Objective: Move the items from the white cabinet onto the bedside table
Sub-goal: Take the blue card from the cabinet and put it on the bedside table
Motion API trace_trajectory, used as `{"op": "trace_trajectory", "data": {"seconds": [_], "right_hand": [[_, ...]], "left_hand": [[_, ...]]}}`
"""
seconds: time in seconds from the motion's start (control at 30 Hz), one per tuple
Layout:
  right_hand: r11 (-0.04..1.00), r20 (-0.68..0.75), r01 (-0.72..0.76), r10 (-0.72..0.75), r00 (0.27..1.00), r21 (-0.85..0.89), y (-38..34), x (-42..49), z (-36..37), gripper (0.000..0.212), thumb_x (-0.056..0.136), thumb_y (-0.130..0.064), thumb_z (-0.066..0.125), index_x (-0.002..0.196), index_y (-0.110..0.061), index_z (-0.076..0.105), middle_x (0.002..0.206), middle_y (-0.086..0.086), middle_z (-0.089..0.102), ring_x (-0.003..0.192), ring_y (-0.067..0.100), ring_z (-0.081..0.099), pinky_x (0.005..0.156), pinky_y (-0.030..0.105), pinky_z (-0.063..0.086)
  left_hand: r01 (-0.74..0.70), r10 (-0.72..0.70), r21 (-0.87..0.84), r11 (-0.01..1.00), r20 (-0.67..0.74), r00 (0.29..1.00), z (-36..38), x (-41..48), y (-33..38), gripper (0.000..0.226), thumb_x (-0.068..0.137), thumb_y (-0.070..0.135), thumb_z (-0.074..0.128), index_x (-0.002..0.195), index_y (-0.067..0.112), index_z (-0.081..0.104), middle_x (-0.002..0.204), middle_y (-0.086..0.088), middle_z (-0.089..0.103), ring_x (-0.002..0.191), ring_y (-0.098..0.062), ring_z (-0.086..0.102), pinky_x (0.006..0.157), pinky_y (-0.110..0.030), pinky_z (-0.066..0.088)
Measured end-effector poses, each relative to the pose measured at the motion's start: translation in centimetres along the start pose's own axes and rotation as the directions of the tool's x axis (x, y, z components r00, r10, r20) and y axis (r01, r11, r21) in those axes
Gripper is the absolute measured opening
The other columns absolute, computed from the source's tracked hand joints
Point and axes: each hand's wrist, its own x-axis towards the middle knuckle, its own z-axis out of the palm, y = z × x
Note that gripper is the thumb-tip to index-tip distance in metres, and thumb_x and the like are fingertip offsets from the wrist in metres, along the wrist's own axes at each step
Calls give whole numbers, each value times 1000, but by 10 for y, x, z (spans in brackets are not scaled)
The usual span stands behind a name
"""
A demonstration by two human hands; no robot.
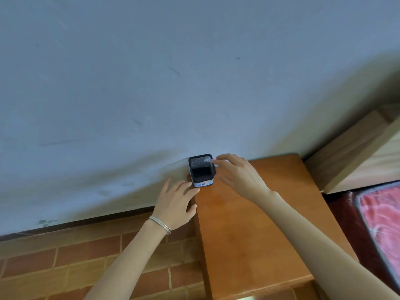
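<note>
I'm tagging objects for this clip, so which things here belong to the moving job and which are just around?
Part of the job:
- black mesh holder, standing at the table's back left corner
- bedside table
- left hand and right hand, both open beside the holder

Just around:
- bed with red cover
- wooden headboard
- wall
- brick-pattern floor

Black mesh holder [201, 169], orange-brown bedside table [255, 224], red-patterned bedding [383, 215].

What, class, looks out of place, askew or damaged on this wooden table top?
Nothing is spilled or broken. The black mesh holder stands upright at the far left corner of the bedside table, close to the edge. Both hands, left and right, are open beside it.
</note>
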Motion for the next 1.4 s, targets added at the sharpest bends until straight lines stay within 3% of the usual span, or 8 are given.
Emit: {"op": "trace_trajectory", "data": {"seconds": [0.13,0.33,0.47,0.57,0.8,0.97,1.23,1.4], "right_hand": [[993,12,-88,89,996,-76,-8,-21,-101,43,87,-21,64,128,-16,54,126,4,58,115,24,54,95,34,38],[944,-197,-252,211,957,-214,-46,-92,-249,45,92,-37,48,129,-12,53,126,5,57,120,22,50,98,41,42],[866,-397,-422,300,867,-268,-92,-166,-314,49,94,-37,46,135,-9,47,135,6,51,130,20,41,106,41,34],[766,-515,-585,400,758,-266,-134,-231,-333,50,94,-34,48,137,-9,44,140,7,46,134,20,35,107,43,32],[335,-597,-911,689,412,-241,-265,-382,-305,56,93,-36,47,143,-12,35,148,6,34,139,20,27,107,46,31],[-44,-609,-994,793,28,-103,-387,-470,-267,54,92,-37,44,140,-14,40,145,5,39,136,19,32,106,43,29],[-533,-604,-842,646,-466,78,-607,-552,-226,52,92,-41,38,140,-20,40,141,-1,46,133,13,36,107,39,34],[-722,-610,-678,479,-632,136,-736,-587,-217,51,90,-44,34,135,-23,44,135,-2,52,127,15,45,105,40,32]], "left_hand": [[-101,95,-34,994,-131,987,-107,29,33,49,77,45,39,106,22,71,107,-1,69,99,-21,65,96,-52,42],[-308,289,-27,951,-273,917,-248,53,116,51,83,43,39,116,17,67,115,-7,66,108,-26,61,97,-51,44],[-466,437,-31,884,-295,849,-309,51,185,50,87,41,38,122,16,63,121,-11,63,112,-31,58,97,-53,43],[-630,592,-50,775,-291,751,-336,32,237,53,89,42,36,130,15,57,130,-12,57,122,-32,51,101,-52,39],[-930,907,-105,353,-205,368,-339,-69,336,58,87,42,36,137,16,49,137,-13,50,129,-31,43,104,-51,35],[-988,983,-153,-19,-184,10,-331,-168,388,55,87,42,37,133,17,53,132,-11,56,124,-29,49,102,-46,32],[-817,841,-218,-534,-239,-486,-354,-360,453,49,84,44,42,122,21,64,121,-3,64,113,-23,59,96,-44,46],[-650,667,-169,-741,-299,-682,-381,-496,474,49,84,47,41,121,24,64,118,0,65,112,-23,60,94,-45,48]]}}
